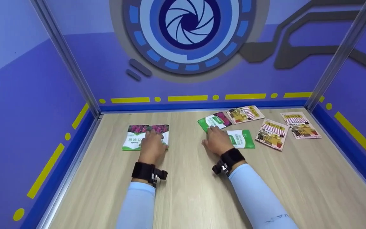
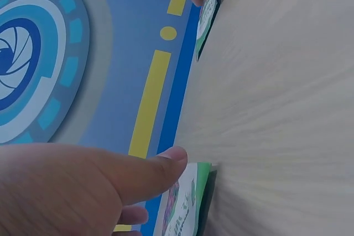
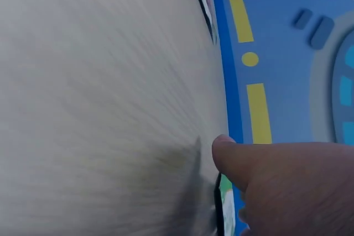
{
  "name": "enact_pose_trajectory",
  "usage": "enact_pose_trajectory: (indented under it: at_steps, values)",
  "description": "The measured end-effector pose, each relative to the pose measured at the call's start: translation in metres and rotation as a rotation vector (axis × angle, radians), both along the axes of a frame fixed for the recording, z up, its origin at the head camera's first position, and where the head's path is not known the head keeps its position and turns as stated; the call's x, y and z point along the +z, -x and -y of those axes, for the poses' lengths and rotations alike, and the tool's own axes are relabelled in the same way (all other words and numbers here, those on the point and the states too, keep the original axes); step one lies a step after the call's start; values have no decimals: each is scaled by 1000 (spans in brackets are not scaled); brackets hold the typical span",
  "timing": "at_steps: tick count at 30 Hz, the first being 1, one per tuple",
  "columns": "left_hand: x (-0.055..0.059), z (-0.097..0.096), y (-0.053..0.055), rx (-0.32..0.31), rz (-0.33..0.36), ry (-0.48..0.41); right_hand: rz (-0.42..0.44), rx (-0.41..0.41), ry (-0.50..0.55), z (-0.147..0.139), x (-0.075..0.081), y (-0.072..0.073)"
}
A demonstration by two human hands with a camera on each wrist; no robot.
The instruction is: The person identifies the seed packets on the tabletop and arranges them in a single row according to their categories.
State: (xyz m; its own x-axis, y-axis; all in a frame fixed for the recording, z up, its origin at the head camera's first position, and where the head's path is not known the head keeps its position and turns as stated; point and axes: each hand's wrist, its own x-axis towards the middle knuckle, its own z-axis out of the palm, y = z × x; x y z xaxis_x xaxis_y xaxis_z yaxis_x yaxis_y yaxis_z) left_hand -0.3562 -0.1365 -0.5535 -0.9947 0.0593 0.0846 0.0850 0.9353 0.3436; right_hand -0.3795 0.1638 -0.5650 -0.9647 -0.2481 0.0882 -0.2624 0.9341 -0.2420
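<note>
On the left of the table, white-and-green packets [image 1: 132, 137] printed with pink flowers lie together. My left hand [image 1: 152, 143] rests over them, fingers on the printed face and thumb by the right edge. In the left wrist view, the thumb [image 2: 160, 172] is straight above a packet's [image 2: 191, 197] corner. My right hand [image 1: 218, 140] lies over a similar green-and-white packet [image 1: 245, 139], covering its left part. Its fingertips reach the edge of another flower packet [image 1: 215, 121] tilted behind. The right wrist view has that hand's thumb [image 3: 238, 156] extended; its other fingers are mostly hidden.
To the right, three packets with a striped-awning shop picture lie flat: one at the back [image 1: 246, 114], one nearer [image 1: 272, 134] and one farther right [image 1: 300, 125]. The wooden table [image 1: 186, 190] meets blue-purple walls [image 1: 189, 89] at the back and sides.
</note>
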Motion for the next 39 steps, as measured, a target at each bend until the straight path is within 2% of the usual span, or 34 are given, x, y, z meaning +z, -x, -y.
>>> enact_pose_trajectory:
  at_steps: [6,13,24,30,34,39]
  values:
    - [-1,-9,-1,-49,-19,-12,72,56,-20,6,-4,-1]
    - [3,-26,-4,-107,-28,-40,74,166,31,15,-5,-11]
    - [0,-50,-12,-257,-19,-99,99,233,75,20,-9,-24]
    - [-4,-60,-16,-284,-8,-23,103,296,139,19,-9,-29]
    - [-7,-64,-16,-315,-20,54,114,331,141,17,-8,-32]
    - [-10,-64,-18,-375,-17,86,101,353,126,14,-9,-33]
